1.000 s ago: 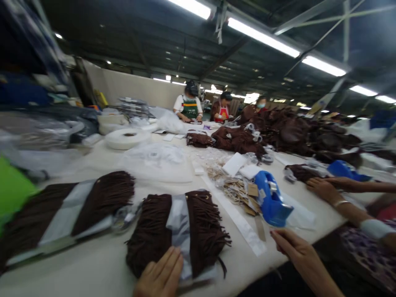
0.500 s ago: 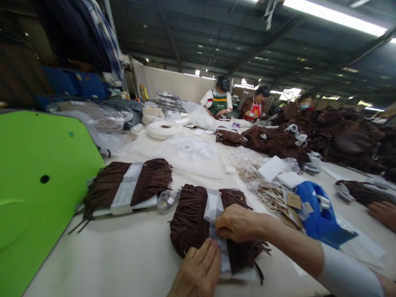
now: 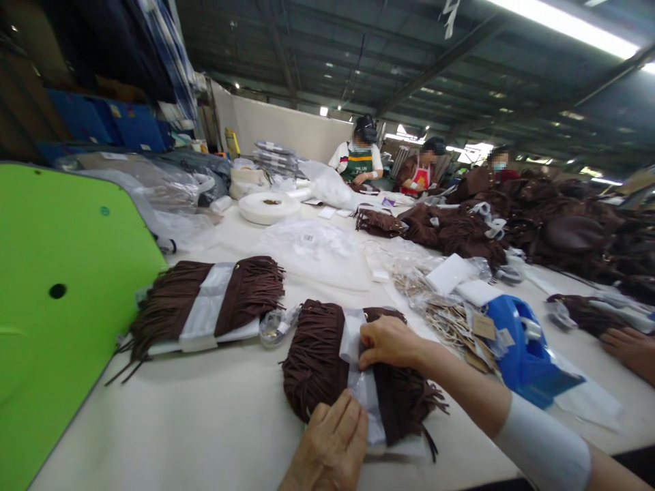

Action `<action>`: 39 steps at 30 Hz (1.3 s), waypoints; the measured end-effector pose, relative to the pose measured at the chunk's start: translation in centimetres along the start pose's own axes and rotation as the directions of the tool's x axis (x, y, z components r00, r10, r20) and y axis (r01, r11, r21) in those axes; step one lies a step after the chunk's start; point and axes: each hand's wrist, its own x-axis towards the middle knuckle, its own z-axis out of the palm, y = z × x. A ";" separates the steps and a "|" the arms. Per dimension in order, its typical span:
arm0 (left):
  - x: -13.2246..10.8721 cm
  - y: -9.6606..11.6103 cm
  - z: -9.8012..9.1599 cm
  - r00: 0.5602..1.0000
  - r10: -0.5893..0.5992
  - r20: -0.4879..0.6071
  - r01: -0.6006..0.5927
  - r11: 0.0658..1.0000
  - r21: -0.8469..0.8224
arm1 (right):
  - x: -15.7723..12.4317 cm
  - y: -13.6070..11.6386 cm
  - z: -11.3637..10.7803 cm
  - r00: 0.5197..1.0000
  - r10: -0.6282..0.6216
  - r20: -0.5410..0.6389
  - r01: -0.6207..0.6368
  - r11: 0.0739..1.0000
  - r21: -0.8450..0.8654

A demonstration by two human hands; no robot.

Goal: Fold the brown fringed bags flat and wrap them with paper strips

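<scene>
Brown fringed piece [image 3: 317, 358], lying on white table [image 3: 179, 423] at 6 o'clock of view, being banded with clear wrap strip [image 3: 358, 368] down its middle. Second fringed piece [image 3: 205, 303] at 10 o'clock of it, already banded, seemingly finished; further brown pieces [image 3: 450, 232] heaped at 1 o'clock, apparently waiting.

Left hand [image 3: 330, 447]: resting flat, fingers together and extended, pressing near end of strip against fringe. Nothing gripped.

Right hand [image 3: 391, 341]: reaching in from 4 o'clock, wrist bent, fingers curled, pinching strip at far end.

Blue tape dispenser [image 3: 527, 354] sitting at 3 o'clock, beside paper tags [image 3: 455, 324]. Green panel [image 3: 56, 307] at 9 o'clock. Co-worker's hand [image 3: 632, 348] resting at far right.
</scene>
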 end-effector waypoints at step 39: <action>3.3 -11.5 -2.4 0.002 -0.995 0.102 0.996 0.012 0.092 | 0.7 -1.4 1.9 0.829 0.107 -0.550 0.108 0.933 0.344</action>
